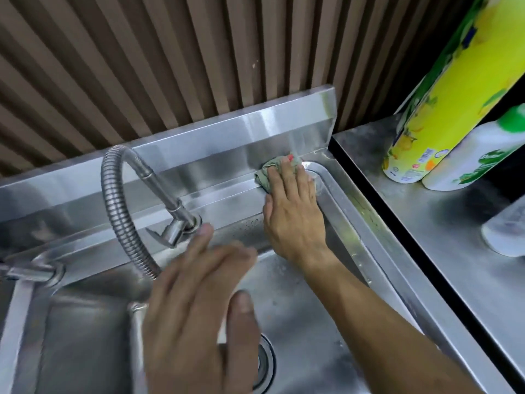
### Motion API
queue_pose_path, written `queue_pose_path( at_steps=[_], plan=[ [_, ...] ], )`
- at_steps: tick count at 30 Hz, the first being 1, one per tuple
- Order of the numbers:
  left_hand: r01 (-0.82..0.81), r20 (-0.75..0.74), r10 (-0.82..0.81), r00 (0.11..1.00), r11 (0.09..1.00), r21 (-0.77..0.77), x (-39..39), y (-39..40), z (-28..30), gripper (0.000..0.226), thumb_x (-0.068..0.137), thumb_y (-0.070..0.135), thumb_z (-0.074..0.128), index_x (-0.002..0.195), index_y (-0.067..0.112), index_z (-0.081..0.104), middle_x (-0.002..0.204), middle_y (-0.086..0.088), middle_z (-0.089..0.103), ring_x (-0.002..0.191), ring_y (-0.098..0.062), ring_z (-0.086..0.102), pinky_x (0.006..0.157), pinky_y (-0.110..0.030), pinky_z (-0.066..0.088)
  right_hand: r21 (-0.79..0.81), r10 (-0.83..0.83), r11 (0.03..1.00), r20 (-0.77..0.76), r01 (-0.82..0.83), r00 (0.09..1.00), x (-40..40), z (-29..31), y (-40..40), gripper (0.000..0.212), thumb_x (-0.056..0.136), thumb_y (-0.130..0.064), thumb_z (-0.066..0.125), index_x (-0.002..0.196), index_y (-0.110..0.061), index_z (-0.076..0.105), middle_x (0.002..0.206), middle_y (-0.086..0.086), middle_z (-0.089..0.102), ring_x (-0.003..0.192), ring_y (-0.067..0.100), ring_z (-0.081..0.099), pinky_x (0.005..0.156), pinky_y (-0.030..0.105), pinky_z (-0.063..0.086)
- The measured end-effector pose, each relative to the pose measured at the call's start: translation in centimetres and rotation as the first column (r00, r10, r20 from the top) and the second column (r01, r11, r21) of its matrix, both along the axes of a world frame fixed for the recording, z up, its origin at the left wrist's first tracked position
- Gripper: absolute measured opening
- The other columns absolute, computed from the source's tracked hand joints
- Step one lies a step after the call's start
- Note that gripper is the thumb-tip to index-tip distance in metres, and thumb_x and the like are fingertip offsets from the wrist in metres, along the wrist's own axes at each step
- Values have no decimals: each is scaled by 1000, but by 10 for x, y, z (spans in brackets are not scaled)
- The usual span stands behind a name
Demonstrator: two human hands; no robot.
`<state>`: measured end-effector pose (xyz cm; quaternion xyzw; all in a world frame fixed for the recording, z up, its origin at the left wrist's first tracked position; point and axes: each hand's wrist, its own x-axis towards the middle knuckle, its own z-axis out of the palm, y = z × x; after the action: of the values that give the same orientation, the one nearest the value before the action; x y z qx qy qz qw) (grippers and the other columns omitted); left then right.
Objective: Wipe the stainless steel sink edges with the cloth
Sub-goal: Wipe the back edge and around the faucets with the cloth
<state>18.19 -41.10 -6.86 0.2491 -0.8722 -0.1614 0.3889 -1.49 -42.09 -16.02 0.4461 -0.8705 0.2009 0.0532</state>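
Evenly lit, wide-angle view from a head camera, soft in places with motion blur.

Diffuse light falls from above, giving pale streaks of glare on the steel splashback and a bright spot at the sink's far right corner. The left hand, nearest the lens, is blurred, as is a white container at the right edge. The right hand is sharper. Straight lines bow toward the edges. Shadows are faint; the basin's lower left is dimmer.
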Motion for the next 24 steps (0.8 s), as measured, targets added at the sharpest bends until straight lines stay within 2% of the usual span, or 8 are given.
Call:
queue_pose_path(
  at_steps=[2, 5, 8, 10, 12, 15, 20, 24],
  plan=[
    [51, 98, -51, 994, 999, 3, -36, -10, -12, 33, 98, 16, 47, 123, 14, 69, 129, 0, 68, 139, -18, 50, 115, -27, 36, -40, 14, 999, 48, -13, 999, -5, 0, -2, 53, 103, -29, 38, 153, -11, 39, 165, 17, 28, 154, 38, 22, 125, 54, 23],
    [-135, 311, 77, 947, 976, 169, -84, -64, -48, 45, 101, 21, 37, 141, 15, 56, 150, -4, 55, 149, -27, 36, 119, -46, 34, -85, 26, 996, -2, -26, 1000, -10, -6, -4, 47, 102, -25, 48, 146, -8, 47, 158, 20, 40, 149, 40, 33, 121, 55, 30],
    [-270, 519, 210, 828, 962, 43, -94, -87, -81, 55, 104, 31, 24, 154, 19, 42, 162, -1, 40, 154, -32, 23, 123, -52, 26, -48, 26, 999, -12, -27, 1000, -10, -5, -5, 48, 106, -30, 35, 150, -11, 43, 164, 17, 30, 154, 37, 23, 124, 52, 24],
    [-290, 539, 244, 806, 957, 0, -96, -83, -91, 54, 106, 33, 21, 157, 22, 36, 164, 2, 35, 156, -30, 20, 125, -48, 21, -32, 25, 999, -19, -26, 999, -8, -6, -3, 50, 107, -31, 30, 153, -12, 39, 167, 16, 25, 156, 36, 19, 126, 51, 21],
    [-296, 538, 252, 805, 955, -4, -94, -83, -94, 54, 108, 34, 21, 159, 22, 33, 165, 3, 32, 156, -28, 18, 125, -46, 21, -33, 13, 999, -68, -16, 998, -13, -7, 0, 50, 107, -28, 33, 153, -11, 40, 165, 17, 28, 154, 36, 25, 125, 51, 24],
    [-257, 566, 216, 796, 966, -8, -88, -85, -94, 55, 109, 38, 16, 162, 24, 25, 168, 5, 24, 158, -25, 12, 126, -44, 17, -31, -99, 995, -80, 97, 992, -29, -3, 3, 52, 103, -25, 39, 153, -9, 41, 164, 19, 32, 151, 37, 32, 125, 50, 26],
    [-223, 585, 207, 784, 974, -46, -84, -85, -98, 58, 109, 42, 19, 163, 23, 22, 169, 5, 19, 158, -25, 9, 126, -44, 15, 45, -216, 975, -49, 218, 975, -30, 9, -11, 59, 97, -19, 45, 154, -6, 32, 166, 22, 23, 155, 38, 20, 127, 48, 14],
    [-197, 581, 185, 793, 979, -42, -79, -89, -100, 58, 109, 42, 20, 163, 21, 23, 169, 3, 21, 158, -25, 11, 126, -44, 16, 88, -325, 940, -61, 329, 944, -35, 11, -17, 59, 96, -14, 43, 153, -4, 30, 164, 23, 26, 153, 39, 22, 128, 47, 11]
  ],
)
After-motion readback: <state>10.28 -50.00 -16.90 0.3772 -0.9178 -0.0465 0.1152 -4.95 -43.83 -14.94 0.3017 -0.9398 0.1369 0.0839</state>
